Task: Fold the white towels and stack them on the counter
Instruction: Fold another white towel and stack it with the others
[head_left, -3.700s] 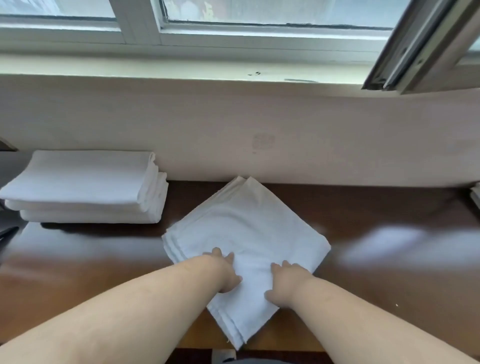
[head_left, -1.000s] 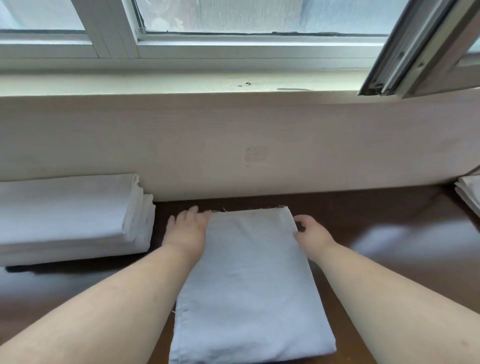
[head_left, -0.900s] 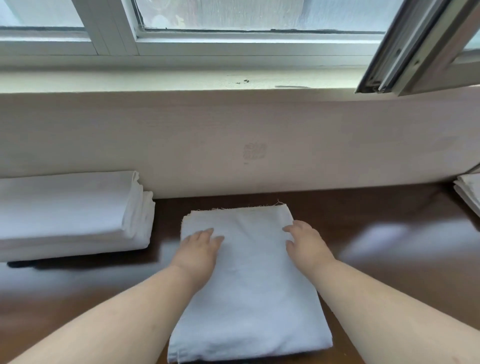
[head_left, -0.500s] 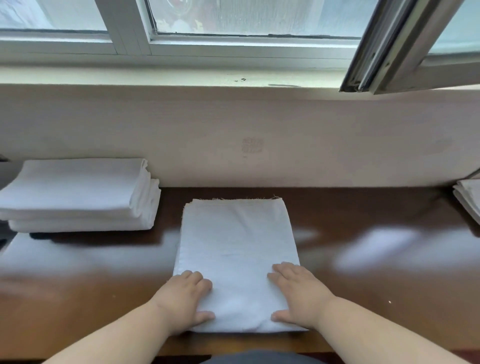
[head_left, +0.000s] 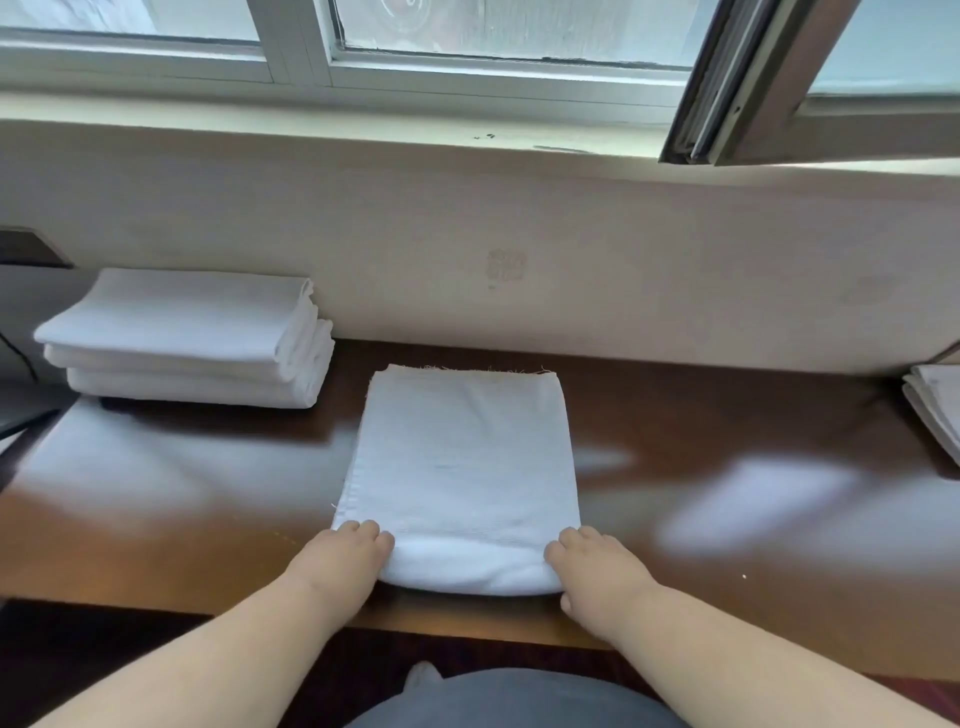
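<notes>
A white towel (head_left: 460, 467), folded into a long rectangle, lies in the middle of the dark wooden counter (head_left: 727, 457), its frayed end toward the wall. My left hand (head_left: 340, 558) grips its near left corner with the fingers on top. At the near right corner, my right hand (head_left: 595, 569) holds the towel with fingers above and thumb below. The near edge bulges slightly off the counter. A stack of three folded white towels (head_left: 182, 338) stands at the back left against the wall.
More white cloth (head_left: 935, 410) lies at the counter's right edge, partly out of view. A wall and window sill (head_left: 467, 140) run behind the counter, with an open window frame (head_left: 737, 83) overhead on the right. A dark object (head_left: 26, 415) sits at far left.
My hands slid from the towel's far corners down its length to the near end and now take hold of its two near corners. The stack has not moved.
</notes>
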